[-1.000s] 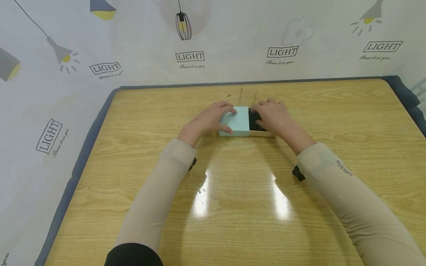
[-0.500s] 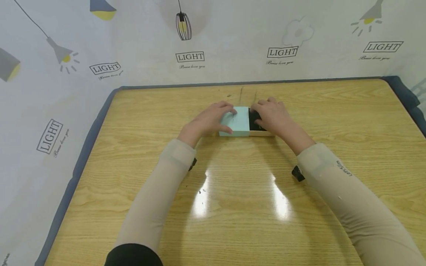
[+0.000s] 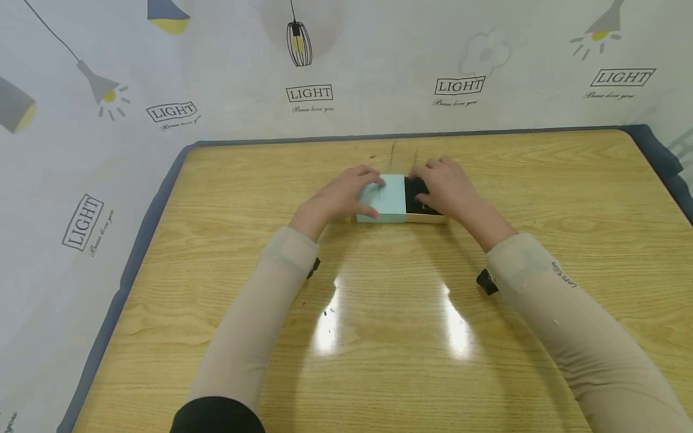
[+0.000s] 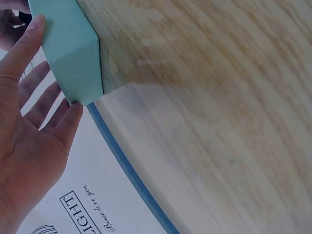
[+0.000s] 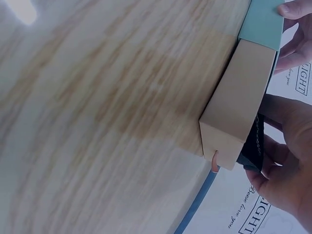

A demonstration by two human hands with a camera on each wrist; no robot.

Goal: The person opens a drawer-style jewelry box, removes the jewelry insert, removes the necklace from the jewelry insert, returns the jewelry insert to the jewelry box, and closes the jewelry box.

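Note:
A mint-green drawer box stands on the table, its sleeve (image 3: 384, 198) to the left and its beige inner drawer (image 5: 239, 90) pulled partway out to the right. My left hand (image 3: 343, 192) holds the sleeve, thumb at the near side and fingers over the top and far end. Inside the drawer lies a black pouch (image 5: 254, 146) with pale lettering along it. My right hand (image 3: 446, 186) reaches over the drawer and pinches this pouch, a corner of which rises above the drawer's rim in the right wrist view. What lies under the pouch is hidden.
The wooden table (image 3: 379, 361) has a dark blue-grey edging (image 3: 146, 234) along its back and left. A pale wall covering (image 3: 373, 60) printed with lamps stands behind it. A beige sleeve covers each forearm.
My right hand has shifted very slightly right and away from the sleeve, and a little more of the black pouch shows. The left hand and the box stay in place.

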